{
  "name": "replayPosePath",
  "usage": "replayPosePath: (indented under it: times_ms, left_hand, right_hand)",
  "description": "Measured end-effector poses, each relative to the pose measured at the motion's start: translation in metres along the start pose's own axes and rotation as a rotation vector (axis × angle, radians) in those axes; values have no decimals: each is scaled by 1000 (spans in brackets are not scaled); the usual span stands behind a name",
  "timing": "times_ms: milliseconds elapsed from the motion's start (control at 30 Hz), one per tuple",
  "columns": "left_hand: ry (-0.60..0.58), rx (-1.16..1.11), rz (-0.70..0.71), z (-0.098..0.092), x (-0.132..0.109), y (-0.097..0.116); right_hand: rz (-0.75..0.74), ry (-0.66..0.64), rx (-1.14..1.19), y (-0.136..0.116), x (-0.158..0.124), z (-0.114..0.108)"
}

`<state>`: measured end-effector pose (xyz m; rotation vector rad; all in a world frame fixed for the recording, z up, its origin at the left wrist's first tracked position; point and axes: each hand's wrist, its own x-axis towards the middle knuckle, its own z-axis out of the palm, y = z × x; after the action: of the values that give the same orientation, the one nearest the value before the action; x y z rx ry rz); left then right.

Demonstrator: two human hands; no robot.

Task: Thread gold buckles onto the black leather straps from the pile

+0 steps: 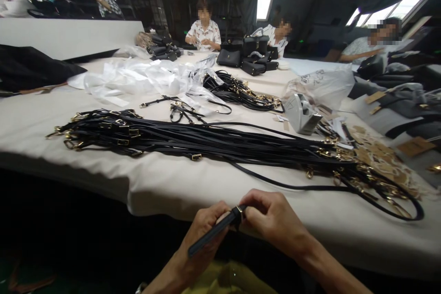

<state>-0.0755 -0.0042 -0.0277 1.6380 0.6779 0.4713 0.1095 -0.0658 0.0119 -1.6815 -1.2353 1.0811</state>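
Observation:
A black strap (212, 235) with a gold-coloured buckle (239, 210) is between my hands, just off the table's front edge. My left hand (206, 225) grips the strap below the buckle, and its free end slants down over that hand. At the buckle, my right hand (272, 213) pinches the strap with thumb and index finger; the fingertips partly hide it. Beyond my hands lies a long bundle of black straps (213, 140) with gold buckles and clasps at both ends. One loose strap (292, 186) curves out along the bundle's near side.
Behind the bundle are a coiled heap of straps (230, 89), crumpled clear plastic (144, 76) and a grey tape dispenser (301, 112). Black handbags (255, 53) stand farther back. Brown tags (382, 156) lie at right. Several people, including a person (204, 32) opposite, sit around the cloth-covered table (165, 183).

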Motion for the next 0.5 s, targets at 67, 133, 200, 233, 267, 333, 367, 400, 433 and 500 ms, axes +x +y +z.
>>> replayPosePath:
  times_ms: [67,133,200,233,267,333,367,400,433,500]
  left_hand:
    - [44,-104,-3,1,-2,-4]
    - [65,-256,-38,2,-3,-9]
    - [68,-420,-111,4,-1,-12]
    - [62,-487,-149,5,0,-12]
    - [53,-538,-181,6,0,-12]
    - [46,-603,-218,7,1,-11]
    - [53,-623,-227,7,1,-10]
    - [79,-644,-236,6,0,-10]
    - [121,-669,-246,5,-1,-10]
    - [221,-732,-270,1,-4,-11]
  right_hand:
    - [162,69,404,10,4,3]
    - [254,113,757,18,7,5]
    - [280,105,937,21,8,8]
    - [287,84,992,21,8,10]
    - [292,67,1043,21,8,12]
    - [304,87,1133,19,10,13]
    - [312,124,1161,19,11,12]
    - [322,170,1176,20,14,9]
    - [331,218,1179,22,16,5]
    - [336,295,1168,26,22,-5]
